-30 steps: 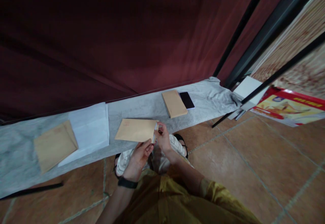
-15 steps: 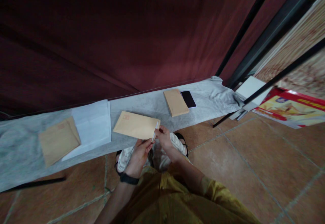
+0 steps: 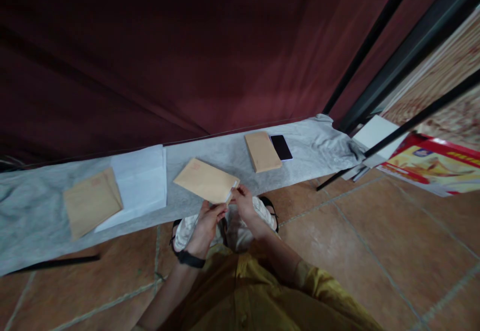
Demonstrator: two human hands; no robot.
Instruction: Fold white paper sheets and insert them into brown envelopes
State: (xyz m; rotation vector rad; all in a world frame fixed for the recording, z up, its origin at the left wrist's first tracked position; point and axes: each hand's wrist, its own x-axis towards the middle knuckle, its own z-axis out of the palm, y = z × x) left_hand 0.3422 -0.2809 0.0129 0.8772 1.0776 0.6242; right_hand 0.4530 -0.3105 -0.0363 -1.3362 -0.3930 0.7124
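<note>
Envelope (image 3: 207, 181) between apparently bent fingers (image 3: 218, 210)

From our fingers (image 3: 220, 210), we locate one envelope (image 3: 205, 180) extending forward and left, over the bench (image 3: 221, 153). On it, forward and right of the fingers, we find the envelope stack (image 3: 263, 152), then the phone (image 3: 281, 147) beside it; left, the paper sheets (image 3: 144, 181), partly under the loose envelopes (image 3: 90, 206). Beyond the bench, we locate the curtain (image 3: 187, 66).
</note>
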